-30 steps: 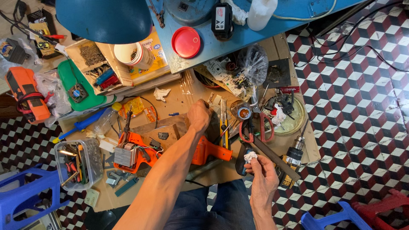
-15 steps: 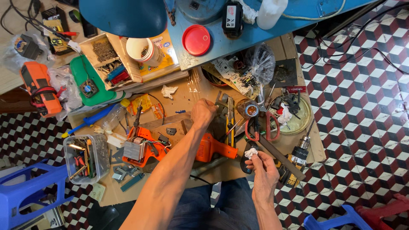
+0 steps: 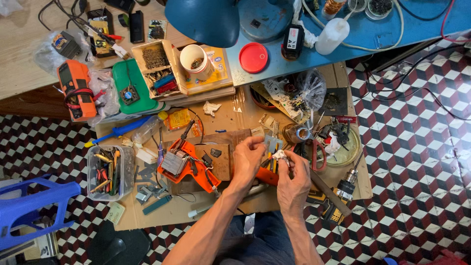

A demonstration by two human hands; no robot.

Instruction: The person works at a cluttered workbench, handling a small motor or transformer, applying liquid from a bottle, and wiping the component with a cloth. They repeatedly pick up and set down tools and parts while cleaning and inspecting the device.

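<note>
My left hand (image 3: 248, 158) pinches a small flat grey piece (image 3: 271, 143) between thumb and fingers, just above the cardboard work surface (image 3: 230, 115). Right beside it, my right hand (image 3: 293, 180) holds a crumpled white wad (image 3: 280, 155) at its fingertips, almost touching the grey piece. Under both hands lies an orange tool body (image 3: 267, 176), mostly hidden. To the left sits an opened orange power-tool housing (image 3: 184, 167) with its insides showing.
Red-handled scissors (image 3: 314, 153), a drill chuck (image 3: 346, 185) and small parts crowd the right side. A clear box of hand tools (image 3: 108, 172) stands at the left, with a blue stool (image 3: 29, 206) beyond it. At the back are a blue lamp (image 3: 208, 19), a red lid (image 3: 253, 57) and an orange meter (image 3: 76, 93).
My left hand has drawn back from the middle of the bench with the grey piece. My right hand rose with the white wad, and the two hands now meet.
</note>
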